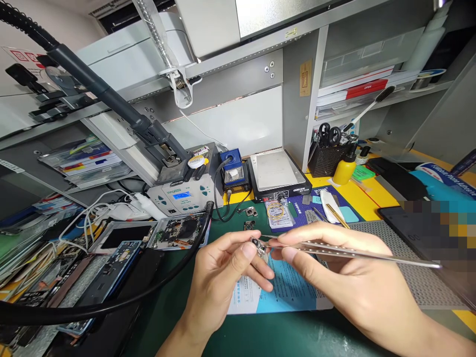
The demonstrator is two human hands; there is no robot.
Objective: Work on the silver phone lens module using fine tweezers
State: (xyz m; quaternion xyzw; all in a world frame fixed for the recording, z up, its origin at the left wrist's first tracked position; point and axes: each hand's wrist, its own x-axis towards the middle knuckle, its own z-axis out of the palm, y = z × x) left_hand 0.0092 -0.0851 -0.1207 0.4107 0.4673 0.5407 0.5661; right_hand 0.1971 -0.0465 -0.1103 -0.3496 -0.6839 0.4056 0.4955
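My left hand point(223, 270) pinches a small metal camera module point(258, 245) between thumb and fingers, just above a blue and white paper card point(286, 292) on the green mat. My right hand point(349, 277) is closed round long silver tweezers point(357, 253), whose tips meet the small module from the right. The tweezers' rear end points off to the right. Two more small metal parts point(250, 218) lie on the mat just beyond my hands.
An opened phone with exposed board point(178, 232) and other phone bodies point(111, 263) lie at left. A hot-air station point(182, 196), a heating plate point(277, 173), a yellow bottle point(345, 168), a tool holder point(327, 153) and a grey perforated mat point(416, 277) surround the spot. A black hose point(156, 290) curves across the front left.
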